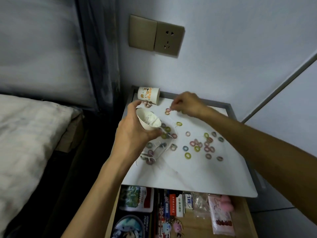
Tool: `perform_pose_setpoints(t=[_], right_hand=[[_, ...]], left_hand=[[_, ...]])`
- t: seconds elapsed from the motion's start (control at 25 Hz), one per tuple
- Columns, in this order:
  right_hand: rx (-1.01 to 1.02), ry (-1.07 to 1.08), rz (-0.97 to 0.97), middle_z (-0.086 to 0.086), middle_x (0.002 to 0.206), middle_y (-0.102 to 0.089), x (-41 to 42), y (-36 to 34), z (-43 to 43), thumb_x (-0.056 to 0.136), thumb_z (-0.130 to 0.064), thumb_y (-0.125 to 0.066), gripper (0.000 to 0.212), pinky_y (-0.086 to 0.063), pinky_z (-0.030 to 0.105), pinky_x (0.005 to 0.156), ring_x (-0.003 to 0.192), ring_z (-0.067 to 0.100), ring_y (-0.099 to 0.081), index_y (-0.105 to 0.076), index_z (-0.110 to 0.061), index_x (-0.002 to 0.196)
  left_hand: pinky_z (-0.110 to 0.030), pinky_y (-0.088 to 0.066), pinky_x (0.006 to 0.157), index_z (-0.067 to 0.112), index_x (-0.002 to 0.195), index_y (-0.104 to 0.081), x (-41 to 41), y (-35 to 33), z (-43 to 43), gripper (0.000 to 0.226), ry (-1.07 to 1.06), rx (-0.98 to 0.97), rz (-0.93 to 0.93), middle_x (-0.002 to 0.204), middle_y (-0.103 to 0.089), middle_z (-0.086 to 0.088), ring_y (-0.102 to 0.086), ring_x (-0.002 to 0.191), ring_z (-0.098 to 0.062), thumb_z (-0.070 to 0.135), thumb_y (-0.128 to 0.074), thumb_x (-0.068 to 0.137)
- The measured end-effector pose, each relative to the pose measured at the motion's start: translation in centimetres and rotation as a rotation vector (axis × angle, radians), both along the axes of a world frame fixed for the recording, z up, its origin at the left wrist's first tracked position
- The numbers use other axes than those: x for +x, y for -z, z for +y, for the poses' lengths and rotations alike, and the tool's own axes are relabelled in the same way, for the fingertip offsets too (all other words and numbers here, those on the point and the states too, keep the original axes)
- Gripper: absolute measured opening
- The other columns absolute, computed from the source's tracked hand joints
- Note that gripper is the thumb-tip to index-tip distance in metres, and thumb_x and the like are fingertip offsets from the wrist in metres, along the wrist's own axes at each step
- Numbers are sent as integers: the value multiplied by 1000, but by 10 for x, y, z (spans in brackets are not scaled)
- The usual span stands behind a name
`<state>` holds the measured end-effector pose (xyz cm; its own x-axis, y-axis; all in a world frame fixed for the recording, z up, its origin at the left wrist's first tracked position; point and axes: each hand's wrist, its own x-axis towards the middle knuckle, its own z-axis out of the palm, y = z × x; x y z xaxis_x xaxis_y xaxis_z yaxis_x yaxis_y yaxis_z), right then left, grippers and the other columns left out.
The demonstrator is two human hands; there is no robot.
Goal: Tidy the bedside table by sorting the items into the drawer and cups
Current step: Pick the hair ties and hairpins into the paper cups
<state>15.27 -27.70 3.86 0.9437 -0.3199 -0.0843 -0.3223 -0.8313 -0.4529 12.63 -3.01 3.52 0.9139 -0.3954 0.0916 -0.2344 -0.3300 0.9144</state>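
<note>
The printed cup [148, 95] sits at the back corner of the bedside table [188, 176], against the wall, and serves as the marker for everything else. Just in front of it, the left hand [132, 133] grasps a white cup [149, 120], fingers wrapped round its wall. The cup is held off the tabletop and tipped so its mouth faces up and toward the printed cup; something pale lies inside it.

To the right of the printed cup, close by, the right hand [187, 103] reaches across with thumb and forefinger drawn together. A pink ring [168, 110] lies on the tabletop right at those fingertips, on their cup-ward side. Whether the fingers already pinch it or only touch it cannot be told.

The coming move seems to turn on that short gap: the ring lies between the right fingertips and the white cup's mouth, so the right hand is plainly the nearer one.

Farther from the printed cup, toward the person, many more hair rings [197, 148] are scattered, with white floss picks [154, 152] under the left wrist. Beyond those, the drawer [195, 224] stands open, already holding packets.
</note>
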Motion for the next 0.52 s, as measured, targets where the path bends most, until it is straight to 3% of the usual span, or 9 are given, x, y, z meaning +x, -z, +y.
perform_pose_setpoints(t=[0.12,0.24,0.36,0.52], right_hand=[[-108,104,192,13,94,-72,6,56,-5,82,-36,-73,34,-49,34,78,93,27,-65,-74,-3,91],[-175,176,131,13,103,-70,13,77,1,86,-32,-71,31,-49,33,80,98,30,-64,-70,-6,102],[-325,110,126,17,108,-68,16,81,8,92,-24,-63,25,-47,33,81,101,34,-63,-68,-6,108],[-380,38,31,14,107,-67,10,75,4,95,-15,-55,14,-43,34,77,100,33,-61,-62,-8,105]], left_hand=[[-26,-48,77,31,138,-38,3,-2,7,94,-13,9,-1,108,-54,11,-55,97,-14,25,-90,61],[-19,-45,70,31,139,-37,7,-1,10,94,-20,20,-4,103,-54,14,-55,93,-12,24,-90,61],[-7,-39,65,31,139,-37,9,0,9,95,-17,17,5,93,-50,21,-52,89,-8,24,-90,61],[-15,-40,68,32,138,-38,6,-1,8,93,-4,1,4,97,-51,21,-53,92,-9,24,-90,61]])
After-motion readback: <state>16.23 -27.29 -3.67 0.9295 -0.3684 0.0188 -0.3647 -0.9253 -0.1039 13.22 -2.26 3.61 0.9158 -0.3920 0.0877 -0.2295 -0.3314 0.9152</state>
